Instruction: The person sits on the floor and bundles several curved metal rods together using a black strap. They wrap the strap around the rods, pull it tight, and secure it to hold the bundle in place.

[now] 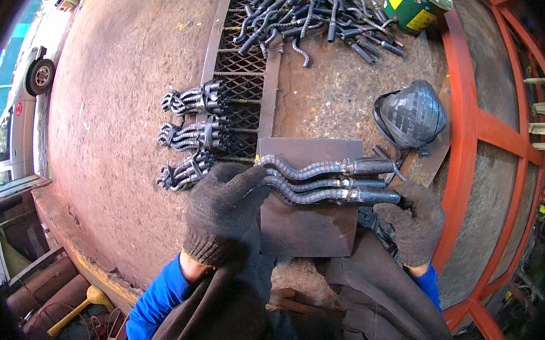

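I see three wavy metal rods (305, 197) mid-view over a flat plate (309, 232), my left hand (222, 207) closed around their nine-o'clock ends. My right hand (417, 221) touches their three-o'clock ends; I cannot tell how firmly. Tied bundles (193, 134) lie toward ten, a loose pile (315, 18) at twelve.

Left-edge daylight glare, curved fisheye rim

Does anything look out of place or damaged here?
The far heap of metal rods looks untidy: it lies tangled, pointing every way, partly over the grating, unlike the pieces lined up between your left hand and right hand. Nothing looks plainly spilled or damaged.
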